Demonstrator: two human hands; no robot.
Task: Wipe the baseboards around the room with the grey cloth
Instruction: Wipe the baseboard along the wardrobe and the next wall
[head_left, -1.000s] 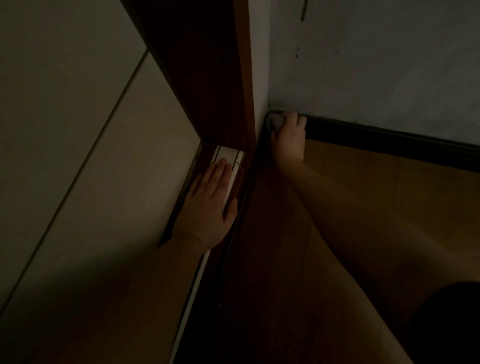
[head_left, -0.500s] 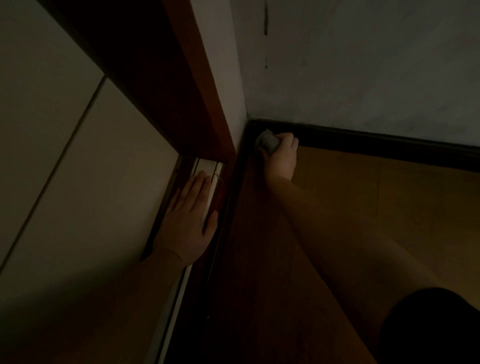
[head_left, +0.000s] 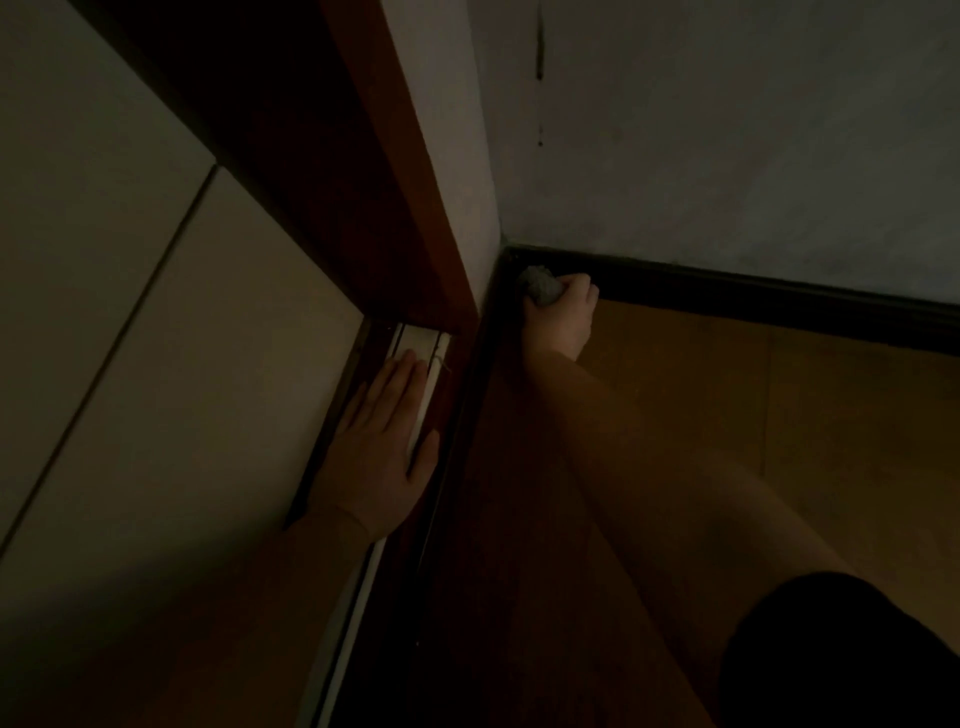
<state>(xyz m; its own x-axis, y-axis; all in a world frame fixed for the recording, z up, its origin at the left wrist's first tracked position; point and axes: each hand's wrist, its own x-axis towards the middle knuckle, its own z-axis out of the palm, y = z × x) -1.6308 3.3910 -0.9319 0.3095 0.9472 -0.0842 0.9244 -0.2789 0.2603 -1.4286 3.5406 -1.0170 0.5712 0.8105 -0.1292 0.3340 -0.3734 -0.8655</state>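
The left hand (head_left: 382, 457) is the nearer of the two: it lies flat, fingers straight and together, palm down on the pale door track (head_left: 423, 374) at the foot of the red-brown door frame (head_left: 415, 208), a released grip that holds nothing and seems only to brace the body. Farther off, across the dark floor strip from it, the right hand (head_left: 563, 317) is the working one, its grip clenched round the grey cloth (head_left: 540, 285), which bulges out of the fist on the side facing the corner. The cloth sits in the corner itself, touching or all but touching the black baseboard (head_left: 753, 296); the dim light does not let me say which. What the coming stroke turns on is the baseboard's long axis: from the grip it runs away to the right along the foot of the grey wall (head_left: 727, 156), edging the wooden floor (head_left: 779, 415), with no length left on the corner side. So the wipe would likely drag rightward, and the right hand alone is placed for it.
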